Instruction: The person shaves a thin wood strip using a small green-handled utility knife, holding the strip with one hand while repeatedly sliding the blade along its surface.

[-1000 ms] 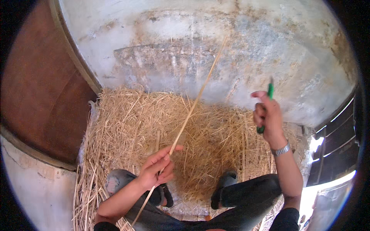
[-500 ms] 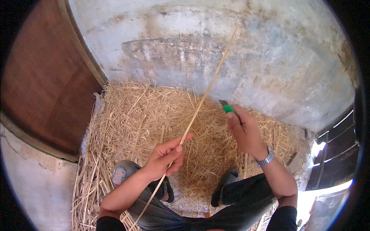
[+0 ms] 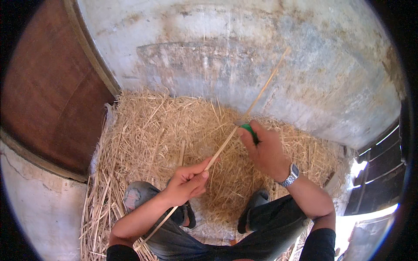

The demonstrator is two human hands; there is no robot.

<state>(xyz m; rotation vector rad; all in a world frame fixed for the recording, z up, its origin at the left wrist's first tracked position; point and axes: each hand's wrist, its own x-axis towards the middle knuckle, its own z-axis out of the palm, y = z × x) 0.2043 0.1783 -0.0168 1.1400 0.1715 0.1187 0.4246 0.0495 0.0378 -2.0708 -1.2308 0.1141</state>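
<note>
Closest to my view, the person's jeans are spreading to either side, seemingly leaving room for work between them. The left hand is pinching a long pale strip, thumb against curled fingers almost closed around it, probably to steady it; the strip's near end is running down toward the lower left. Just beyond, the right hand is curling tightly around a green-handled knife, thumb well forward, I judge for control. Its blade is apparently meeting the strip; I am not making out whether it is biting in. Farther off, loose straw is spreading up to the stained wall, where the strip's far end is pointing.
</note>
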